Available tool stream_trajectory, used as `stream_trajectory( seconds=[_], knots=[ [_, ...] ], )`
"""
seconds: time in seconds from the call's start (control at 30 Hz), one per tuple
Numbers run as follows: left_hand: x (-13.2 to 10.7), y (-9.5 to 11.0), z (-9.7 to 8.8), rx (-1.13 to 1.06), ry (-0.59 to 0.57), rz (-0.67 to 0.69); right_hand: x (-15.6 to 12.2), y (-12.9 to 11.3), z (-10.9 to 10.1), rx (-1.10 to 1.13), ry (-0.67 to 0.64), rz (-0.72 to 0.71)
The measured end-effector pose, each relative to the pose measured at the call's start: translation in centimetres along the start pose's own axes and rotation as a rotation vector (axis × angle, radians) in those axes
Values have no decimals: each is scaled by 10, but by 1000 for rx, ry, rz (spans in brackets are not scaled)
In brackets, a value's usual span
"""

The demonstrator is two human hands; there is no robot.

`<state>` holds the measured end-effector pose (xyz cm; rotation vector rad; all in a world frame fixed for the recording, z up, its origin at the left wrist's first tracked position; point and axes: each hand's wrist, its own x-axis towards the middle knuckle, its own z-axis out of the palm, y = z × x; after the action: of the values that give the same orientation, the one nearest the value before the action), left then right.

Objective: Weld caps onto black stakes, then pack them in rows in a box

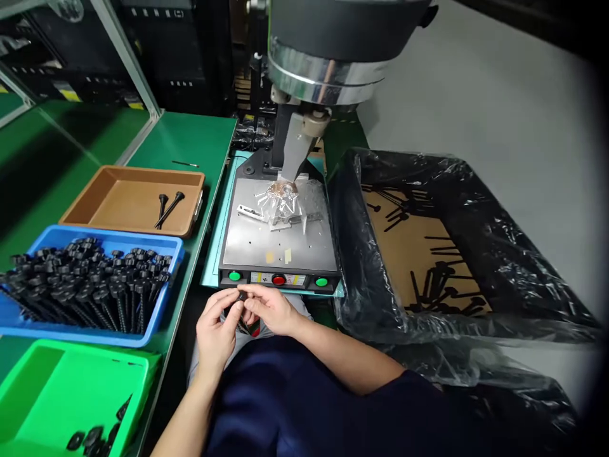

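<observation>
Left hand [219, 325] and right hand [275, 311] both pinch a small black part [242, 296], near side of the press [294, 149].
Left: a green bin [40, 406] with dark pieces lies nearest, then a blue tray [90, 336] packed with black knobbed rods [102, 289], then a brown tray [118, 206] farther; right: a plastic-lined box [394, 263] holds scattered rods.

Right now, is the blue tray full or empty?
Full: black rods with wide heads crowd the blue tray, many rising above its back rim.
</observation>
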<state>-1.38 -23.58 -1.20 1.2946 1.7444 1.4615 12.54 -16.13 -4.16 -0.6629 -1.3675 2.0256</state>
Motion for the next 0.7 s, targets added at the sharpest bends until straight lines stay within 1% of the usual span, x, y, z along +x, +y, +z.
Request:
stream_trajectory(
  seconds=[0.07,0.13,0.2,0.27,0.3,0.37,0.43,0.47,0.5,0.57,0.7],
  knots=[
    [15,0,7,42,-70,17,9,-3,-16,47,85,19],
    [37,-1,14,49,-129,27,23,-11,-37,98,223,-8],
    [67,0,22,5,-170,9,40,-21,-59,134,387,-82],
    [101,2,34,-81,-207,-40,59,-32,-80,119,502,-167],
    [118,3,42,-137,-230,-75,68,-37,-88,93,533,-200],
    [150,9,57,-275,-313,-163,84,-46,-101,19,562,-236],
    [174,16,72,-409,-399,-243,96,-52,-110,-63,581,-260],
    [183,20,79,-455,-423,-270,101,-55,-113,-100,592,-276],
    [190,23,84,-482,-433,-284,104,-57,-116,-132,605,-297],
    [202,29,94,-495,-414,-274,107,-63,-122,-184,637,-351],
    [221,40,106,-534,-296,-191,105,-81,-134,-330,690,-472]
  ],
)
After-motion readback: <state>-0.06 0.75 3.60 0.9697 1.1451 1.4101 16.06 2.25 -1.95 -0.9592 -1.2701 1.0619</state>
